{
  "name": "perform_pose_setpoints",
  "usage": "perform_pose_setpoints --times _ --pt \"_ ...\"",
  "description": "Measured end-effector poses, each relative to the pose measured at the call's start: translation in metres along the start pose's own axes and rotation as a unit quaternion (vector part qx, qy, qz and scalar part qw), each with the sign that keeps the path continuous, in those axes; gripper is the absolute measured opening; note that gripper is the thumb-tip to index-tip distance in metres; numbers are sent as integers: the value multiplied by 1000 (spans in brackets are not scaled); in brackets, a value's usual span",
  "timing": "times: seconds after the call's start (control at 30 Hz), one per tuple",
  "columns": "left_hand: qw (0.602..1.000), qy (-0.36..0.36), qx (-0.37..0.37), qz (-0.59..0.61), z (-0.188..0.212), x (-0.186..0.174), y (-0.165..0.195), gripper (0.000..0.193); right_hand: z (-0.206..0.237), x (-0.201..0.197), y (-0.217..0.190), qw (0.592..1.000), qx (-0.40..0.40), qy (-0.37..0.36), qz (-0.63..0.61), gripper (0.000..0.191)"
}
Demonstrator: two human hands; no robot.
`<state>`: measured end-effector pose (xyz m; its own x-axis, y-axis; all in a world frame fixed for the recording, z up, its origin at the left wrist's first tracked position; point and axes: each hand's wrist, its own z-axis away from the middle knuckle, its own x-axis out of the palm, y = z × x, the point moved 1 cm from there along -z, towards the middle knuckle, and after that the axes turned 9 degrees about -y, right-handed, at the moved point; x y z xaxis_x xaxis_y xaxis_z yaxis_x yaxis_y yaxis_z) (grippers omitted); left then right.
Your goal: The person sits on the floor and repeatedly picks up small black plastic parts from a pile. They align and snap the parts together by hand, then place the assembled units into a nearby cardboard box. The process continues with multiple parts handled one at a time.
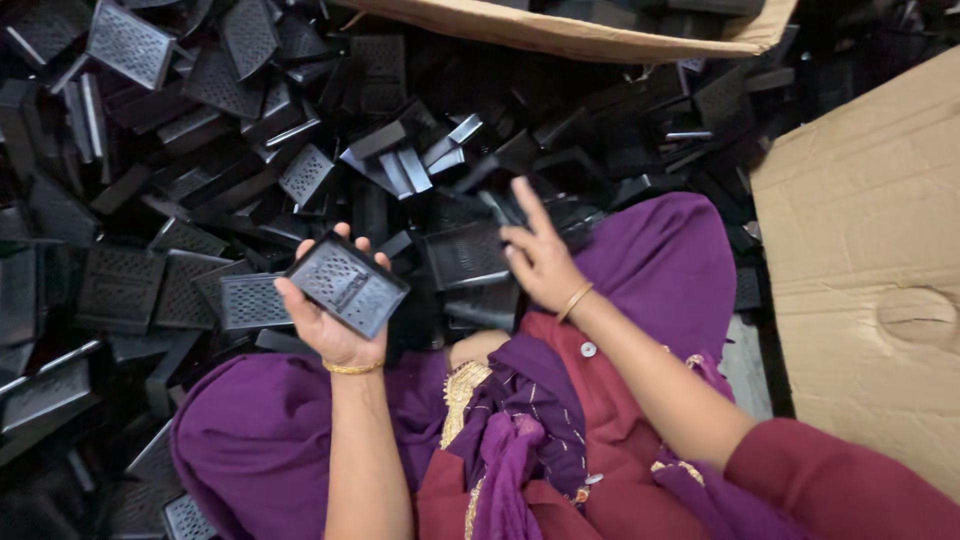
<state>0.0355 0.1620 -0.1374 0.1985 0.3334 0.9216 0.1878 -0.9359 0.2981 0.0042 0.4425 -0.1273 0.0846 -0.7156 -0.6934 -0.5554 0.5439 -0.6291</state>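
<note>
My left hand [330,320] holds a black rectangular plastic grille piece [347,284] flat across its palm, fingers curled over the far edge. To the right, my right hand [537,255] hovers over the pile with fingers spread and nothing in it, just above another black perforated piece [466,253]. A gold bangle sits on each wrist. A large heap of the same black grille pieces [180,170] covers the floor in front of me and to my left.
My knees, draped in purple cloth [660,265], frame the hands. A brown cardboard box [870,270] stands at the right. Another cardboard box edge [560,30] lies at the top, behind the heap.
</note>
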Motion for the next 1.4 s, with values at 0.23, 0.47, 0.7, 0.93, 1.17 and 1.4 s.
perform_pose_setpoints --times 0.23,0.47,0.7,0.93,1.17,1.4 --pt "1000 -3 23 5 3 23 2 54 10 6 -78 980 -79 -174 -61 45" --pt "999 -8 37 30 8 63 4 56 0 -125 14 976 95 175 93 29" --pt "1000 -26 -1 15 3 79 -14 58 6 -226 139 872 235 -112 415 67" --pt "1000 16 -10 22 -1 38 -11 58 -8 -219 161 851 261 -185 417 89" --pt "1000 19 -23 -9 -4 12 -17 58 -12 -224 186 828 262 -223 443 70" --pt "1000 7 -24 -6 0 12 -10 59 -1 -234 122 890 170 -184 382 47"
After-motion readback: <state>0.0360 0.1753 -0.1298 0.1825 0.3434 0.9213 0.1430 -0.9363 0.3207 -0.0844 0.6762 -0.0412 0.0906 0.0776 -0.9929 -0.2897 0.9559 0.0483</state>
